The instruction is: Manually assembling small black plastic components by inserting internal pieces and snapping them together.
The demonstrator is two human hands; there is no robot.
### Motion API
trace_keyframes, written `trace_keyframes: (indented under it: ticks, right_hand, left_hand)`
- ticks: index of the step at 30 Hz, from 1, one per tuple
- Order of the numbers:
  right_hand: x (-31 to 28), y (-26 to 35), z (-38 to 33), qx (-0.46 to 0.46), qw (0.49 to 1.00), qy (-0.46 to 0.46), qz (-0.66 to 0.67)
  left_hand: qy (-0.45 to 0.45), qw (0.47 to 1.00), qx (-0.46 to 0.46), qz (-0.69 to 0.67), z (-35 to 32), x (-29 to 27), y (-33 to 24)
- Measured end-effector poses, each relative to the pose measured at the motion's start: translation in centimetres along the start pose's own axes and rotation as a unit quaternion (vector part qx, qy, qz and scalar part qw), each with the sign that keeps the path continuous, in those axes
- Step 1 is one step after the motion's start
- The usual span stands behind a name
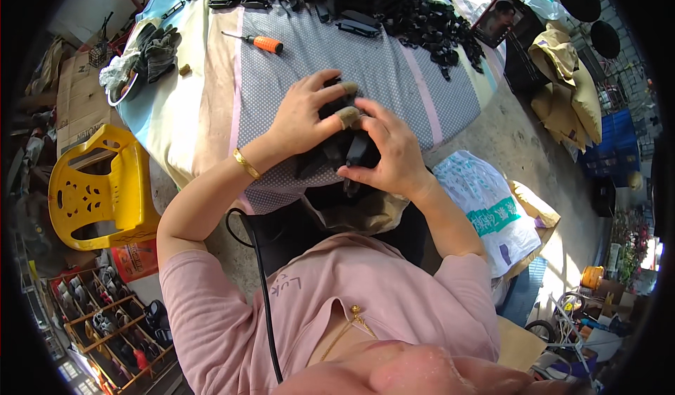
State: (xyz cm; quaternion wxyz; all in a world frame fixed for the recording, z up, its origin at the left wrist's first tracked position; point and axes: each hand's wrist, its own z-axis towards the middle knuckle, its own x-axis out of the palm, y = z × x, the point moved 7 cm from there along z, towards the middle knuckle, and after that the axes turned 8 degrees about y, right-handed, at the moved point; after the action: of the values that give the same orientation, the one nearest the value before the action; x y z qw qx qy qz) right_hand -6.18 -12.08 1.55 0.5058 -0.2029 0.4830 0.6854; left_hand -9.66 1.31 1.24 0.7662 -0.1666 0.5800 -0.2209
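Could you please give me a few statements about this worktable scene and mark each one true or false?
1. Both hands, left hand and right hand, hold a black plastic part. True.
2. The screwdriver has a blue handle. False: it is orange.
3. A yellow plastic chair lies left of the table. True.
4. The left wrist is bare. False: it wears a gold bangle.

Pink short-sleeved top, gold bangle point(247, 163), taped fingers point(347, 117)
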Motion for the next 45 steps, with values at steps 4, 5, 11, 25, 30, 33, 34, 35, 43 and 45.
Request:
trace_keyframes:
  ticks: [4, 5, 11, 25, 30, 33, 34, 35, 43, 45]
  right_hand:
    - [-0.2, 0.9, -2.4, -0.013, 0.999, -0.031, -0.034]
    - [-0.2, 1.1, -3.2, -0.011, 0.999, -0.036, -0.035]
    - [1.7, 0.6, -8.3, -0.021, 0.995, -0.079, -0.051]
    - [4.2, -3.1, -13.8, 0.187, 0.979, 0.073, -0.046]
    - [5.0, -5.2, -14.0, 0.289, 0.919, 0.266, -0.027]
    - [0.7, -3.7, -9.3, 0.238, 0.922, 0.229, 0.201]
    - [-1.6, -2.9, -7.1, 0.199, 0.938, 0.163, 0.235]
    - [-3.4, -3.0, -5.6, 0.183, 0.952, 0.134, 0.204]
    - [-8.5, -16.3, 10.3, 0.105, 0.988, -0.113, -0.020]
    - [-7.3, -20.3, 14.3, 0.079, 0.987, -0.101, -0.100]
  left_hand:
    - [0.003, 1.000, 0.010, -0.030, -0.2, 1.5, -2.2]
    - [0.002, 0.999, 0.033, -0.027, -0.4, 1.5, -3.0]
    - [0.011, 0.992, 0.122, -0.012, -1.0, 2.9, -6.9]
    - [0.267, 0.906, 0.327, 0.031, -6.8, 11.7, -10.6]
    - [0.427, 0.864, 0.253, -0.083, -6.4, 11.2, -9.9]
    - [0.316, 0.909, 0.193, -0.191, -2.9, 5.5, -9.1]
    - [0.256, 0.926, 0.187, -0.205, -1.3, 3.5, -8.6]
    - [0.220, 0.955, 0.129, -0.151, 0.0, 1.4, -7.4]
    - [-0.130, 0.978, -0.053, 0.152, 4.8, -7.8, 8.7]
    - [-0.145, 0.970, -0.116, 0.154, 5.1, -8.7, 12.6]
